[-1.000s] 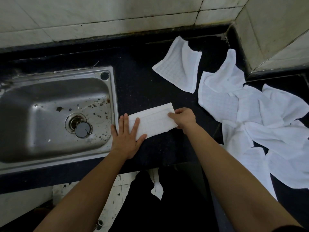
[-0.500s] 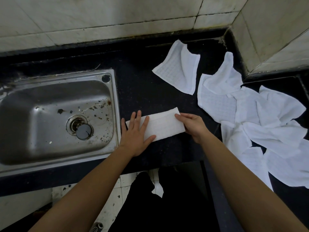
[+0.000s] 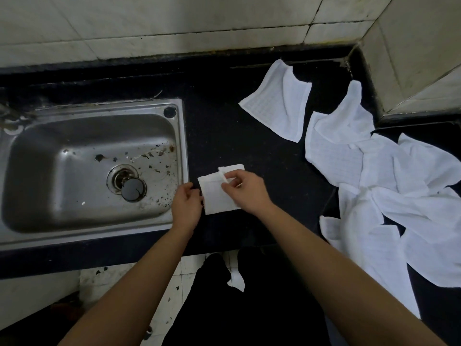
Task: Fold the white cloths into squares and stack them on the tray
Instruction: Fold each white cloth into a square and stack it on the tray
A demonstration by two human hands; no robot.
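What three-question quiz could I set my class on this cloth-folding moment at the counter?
1. True or false: the folded cloth lies on the counter, right of the sink.
2. Multiple choice: the right hand A) pinches the cloth's turned-over end, B) rests flat, C) holds a plug.
3. Fill in: the loose cloths lie on the folded cloth's ___ side.
Key: 1 true; 2 A; 3 right.
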